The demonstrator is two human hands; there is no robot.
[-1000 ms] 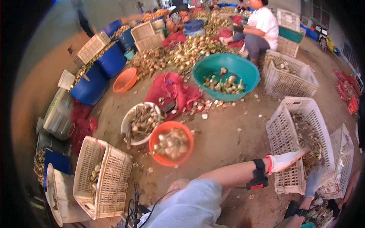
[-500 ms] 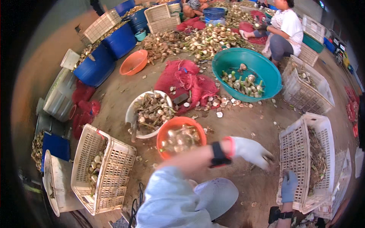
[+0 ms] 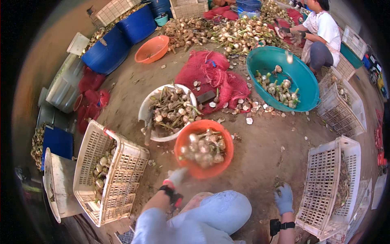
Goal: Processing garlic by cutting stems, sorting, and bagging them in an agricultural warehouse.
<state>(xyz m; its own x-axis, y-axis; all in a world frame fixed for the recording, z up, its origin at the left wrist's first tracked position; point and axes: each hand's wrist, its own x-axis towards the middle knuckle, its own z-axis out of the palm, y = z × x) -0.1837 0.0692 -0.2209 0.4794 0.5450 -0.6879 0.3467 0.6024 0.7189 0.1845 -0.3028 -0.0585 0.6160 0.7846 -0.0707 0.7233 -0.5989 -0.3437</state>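
Observation:
My left hand (image 3: 178, 177), in a white glove, is smeared by motion beside the near left rim of an orange bowl (image 3: 230, 160); its fingers cannot be made out. Inside that bowl lie whitish garlic bulbs (image 3: 205, 148), some blurred. My right hand (image 3: 284, 198), gloved in grey-blue, is low over the floor left of a white slatted crate (image 3: 321, 183). Its fingers look apart, and dark root-like scraps (image 3: 278, 183) lie just past the fingertips. Behind the orange bowl stands a white basin (image 3: 143, 116) of stemmed garlic, with a blade-like tool (image 3: 148, 130) at its left edge.
Another crate with garlic (image 3: 126, 179) is at the left. A green tub (image 3: 310, 95), red net bags (image 3: 203, 69), an empty-looking orange basin (image 3: 152, 49) and a garlic heap (image 3: 243, 34) lie farther off. A co-worker (image 3: 325, 36) sits at the far right. Cut scraps dot the floor.
My left hand has swung from near the right crate back leftward to the orange bowl. My right hand has moved left from the crate's side to over the floor. The view has shifted slightly.

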